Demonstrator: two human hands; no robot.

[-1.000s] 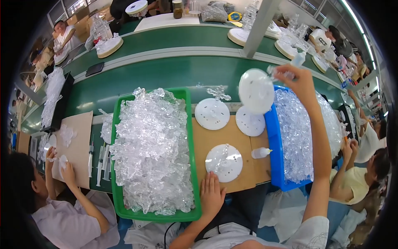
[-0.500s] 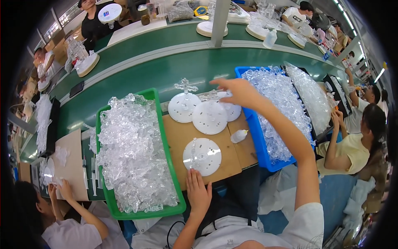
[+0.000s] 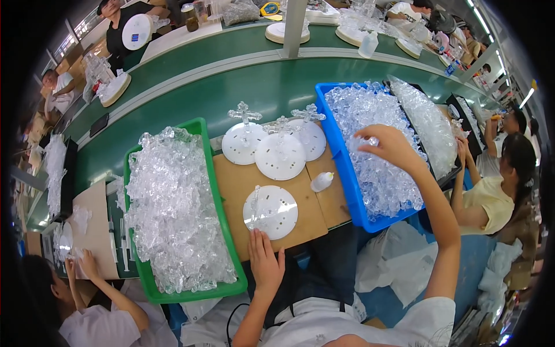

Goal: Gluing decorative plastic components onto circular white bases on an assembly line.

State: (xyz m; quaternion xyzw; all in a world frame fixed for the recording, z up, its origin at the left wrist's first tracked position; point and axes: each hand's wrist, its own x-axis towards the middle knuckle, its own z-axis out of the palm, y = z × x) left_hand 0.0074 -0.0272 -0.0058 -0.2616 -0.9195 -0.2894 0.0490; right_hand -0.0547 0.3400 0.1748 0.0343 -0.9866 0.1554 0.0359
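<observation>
Green bin point(image 3: 203, 173) of clear plastic parts far left. Your left hand point(image 3: 266, 260) lies flat, fingers spread, at the near edge of the white disc point(image 3: 272, 211) on the counter point(image 3: 234, 185). Three discs with clear crosses point(image 3: 280, 151) stand beyond. Your right hand point(image 3: 392, 147) pinches a clear piece point(image 3: 370, 140) over the blue bin point(image 3: 338, 156).

To my left sits a green tray point(image 3: 203, 173) heaped with clear plastic pieces point(image 3: 170, 208). Beyond my board runs a green conveyor belt point(image 3: 243, 87). A small bottle point(image 3: 321, 181) — glue, perhaps — lies on the cardboard point(image 3: 231, 179). Three white discs point(image 3: 280, 156) with clear crosses stand at the far edge — neighbours work on either side.
</observation>
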